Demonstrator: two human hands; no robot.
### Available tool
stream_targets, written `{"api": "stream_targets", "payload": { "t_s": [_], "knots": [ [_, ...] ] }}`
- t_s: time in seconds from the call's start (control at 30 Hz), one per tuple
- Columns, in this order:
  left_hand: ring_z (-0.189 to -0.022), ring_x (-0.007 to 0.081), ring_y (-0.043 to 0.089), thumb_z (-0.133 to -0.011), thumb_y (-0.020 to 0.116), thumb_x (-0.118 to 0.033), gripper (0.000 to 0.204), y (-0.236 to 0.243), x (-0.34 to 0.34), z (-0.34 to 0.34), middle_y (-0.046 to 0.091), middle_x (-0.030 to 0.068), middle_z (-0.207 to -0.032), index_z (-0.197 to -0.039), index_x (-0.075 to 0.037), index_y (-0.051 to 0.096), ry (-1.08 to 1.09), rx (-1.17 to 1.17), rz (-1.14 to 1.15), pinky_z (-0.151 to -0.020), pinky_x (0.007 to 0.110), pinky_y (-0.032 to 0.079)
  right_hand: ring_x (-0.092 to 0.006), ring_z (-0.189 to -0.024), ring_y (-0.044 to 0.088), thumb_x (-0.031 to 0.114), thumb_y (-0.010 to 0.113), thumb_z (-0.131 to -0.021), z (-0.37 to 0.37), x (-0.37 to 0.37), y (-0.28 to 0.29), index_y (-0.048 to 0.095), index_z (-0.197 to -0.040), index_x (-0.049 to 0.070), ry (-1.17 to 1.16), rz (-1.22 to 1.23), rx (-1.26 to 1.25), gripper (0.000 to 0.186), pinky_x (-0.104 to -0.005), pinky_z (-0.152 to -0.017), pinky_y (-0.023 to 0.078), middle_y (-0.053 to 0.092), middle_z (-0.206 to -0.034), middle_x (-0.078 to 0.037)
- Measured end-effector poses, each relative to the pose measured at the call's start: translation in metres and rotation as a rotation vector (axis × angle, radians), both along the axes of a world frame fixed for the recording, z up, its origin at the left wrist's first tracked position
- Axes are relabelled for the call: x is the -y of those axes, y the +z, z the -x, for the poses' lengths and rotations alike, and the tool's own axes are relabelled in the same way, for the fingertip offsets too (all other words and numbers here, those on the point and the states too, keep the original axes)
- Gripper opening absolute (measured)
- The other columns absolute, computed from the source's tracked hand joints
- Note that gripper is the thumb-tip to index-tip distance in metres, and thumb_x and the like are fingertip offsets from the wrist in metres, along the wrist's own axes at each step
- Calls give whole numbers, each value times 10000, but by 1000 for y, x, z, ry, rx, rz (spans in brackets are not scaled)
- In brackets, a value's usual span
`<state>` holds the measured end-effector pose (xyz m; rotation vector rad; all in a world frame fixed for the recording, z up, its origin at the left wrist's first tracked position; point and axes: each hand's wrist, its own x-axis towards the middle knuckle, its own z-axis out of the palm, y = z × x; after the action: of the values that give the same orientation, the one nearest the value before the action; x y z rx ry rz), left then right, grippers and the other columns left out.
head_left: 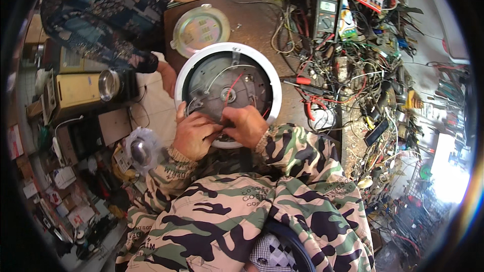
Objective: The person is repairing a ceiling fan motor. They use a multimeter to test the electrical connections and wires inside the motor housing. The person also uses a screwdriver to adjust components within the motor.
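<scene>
A round lamp housing (228, 46) with a white rim and grey inside faces up in front of me. Thin wires cross its inside, among them a red wire (232, 88) and a white wire (222, 74). Over the near part of the rim, my left hand (195, 135) and my right hand (246, 125) meet with bent fingers pressed together. The red wire runs down into the fingertips of my right hand. Whatever my left fingers pinch is hidden between the hands.
Beyond the housing lies a round metal plate (200, 30) on the brown table. Another person's hand (167, 76) is beside the left rim. To the right are a red-handled screwdriver (303, 80), red-handled pliers (313, 110), a multimeter (327, 12) and a heap of tangled wires (353, 78).
</scene>
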<state>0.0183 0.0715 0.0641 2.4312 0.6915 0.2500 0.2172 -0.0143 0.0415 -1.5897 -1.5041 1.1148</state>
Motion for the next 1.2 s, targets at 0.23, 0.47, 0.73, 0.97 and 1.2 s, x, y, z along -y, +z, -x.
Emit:
{"api": "stream_targets", "payload": {
  "t_s": [0.23, 0.47, 0.73, 0.97, 1.2],
  "knots": [
    [-917, 163, 689, -748, 815, -156, 136, -6, 3, 6, 723, -27, -811, -881, -183, 807, 45, -3, -5, -1211, 580, 167, -306, -802, 745, 26, 799, -793, -11, 3, 25, 700, -960, 18, -68, -105, -49, 194, -370, -708, 577, 737, -862, -164],
    [-895, 149, 697, -769, 818, -180, 63, -5, 6, -1, 742, -17, -796, -829, -168, 808, 79, 70, 34, -1224, 557, 159, -174, -759, 718, 111, 763, -889, -134, 39, -13, 716, -970, -11, -863, -26, 26, 155, -310, -694, 579, 757, -859, -106],
    [-905, 144, 693, -796, 805, -198, 52, -7, 8, 5, 744, -24, -803, -840, -171, 814, 97, 25, 20, -1222, 550, 157, -375, -1027, 666, 164, 796, -801, -181, 56, -136, 717, -1162, 71, -512, -31, 757, 381, -459, -915, 536, 710, -1112, -175],
    [-913, 140, 691, -792, 799, -189, 52, -7, 3, 1, 738, -29, -806, -843, -181, 802, 62, 38, 21, -1212, 549, 171, -401, -999, 627, 169, 736, -805, -193, 44, -144, 682, -981, 78, -294, 217, 1001, 205, -529, -844, 514, 672, -1000, -154],
    [-947, 150, 702, -763, 815, -181, 73, -4, 6, 2, 752, -10, -827, -834, -188, 804, 87, 24, 48, -1227, 535, 130, -259, -863, 729, 70, 739, -886, -182, 54, -9, 687, -1060, -4, -590, -166, 537, 196, -388, -744, 605, 713, -1003, -166]
  ]
}}
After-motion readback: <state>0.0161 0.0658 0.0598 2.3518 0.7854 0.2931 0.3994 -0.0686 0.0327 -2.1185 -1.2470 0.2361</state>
